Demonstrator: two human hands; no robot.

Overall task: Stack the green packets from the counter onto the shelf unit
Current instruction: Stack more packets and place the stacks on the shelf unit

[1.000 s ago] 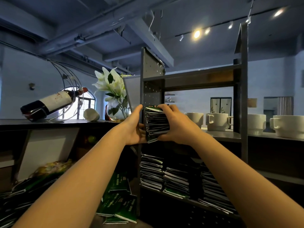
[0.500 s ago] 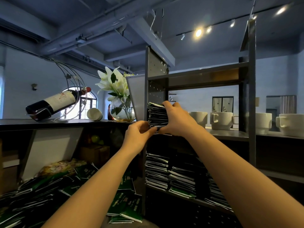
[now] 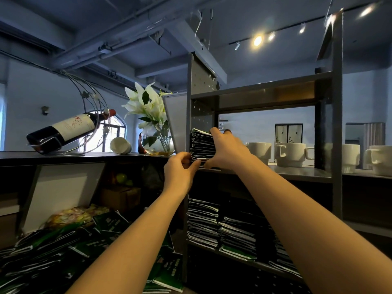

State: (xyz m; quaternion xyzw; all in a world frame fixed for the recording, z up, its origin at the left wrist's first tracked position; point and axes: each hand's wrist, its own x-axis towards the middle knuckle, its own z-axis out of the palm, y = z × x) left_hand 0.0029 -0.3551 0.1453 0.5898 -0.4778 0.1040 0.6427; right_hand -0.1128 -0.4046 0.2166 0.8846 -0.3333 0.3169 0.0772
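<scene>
Nearest, at the low left, loose green packets (image 3: 63, 251) lie heaped on the tabletop (image 3: 178, 236), many cut off by the bottom edge, so plenty looks left to move. Just right of them, the lower shelf (image 3: 239, 259) of the shelf unit (image 3: 337, 145) already carries several packed piles (image 3: 212, 225), though how far back they run is lost in shadow

Further in, both arms reach up to the middle shelf (image 3: 297, 172). The left grip (image 3: 180, 168) has its fingers curled and pinches the bottom near corner of a thick bundle of packets (image 3: 202, 145). The right grip (image 3: 229, 151) clasps the bundle's right side, fingers hooked over the top and thumb low. The bundle stands at the far left end of that shelf, close against the perforated side panel (image 3: 201, 115)

The step in hand looks like seating this bundle. Whether its underside is fully down on the board cannot be told, since both grips cover it. Next it probably needs squaring against the panel, then a gentle release so the pile does not slump or fan out, then a reach back down for more

Beyond, white mugs (image 3: 290, 154) line a ledge to the right; a vase of lilies (image 3: 157, 143) and a cradled wine bottle (image 3: 63, 130) stand far left
</scene>
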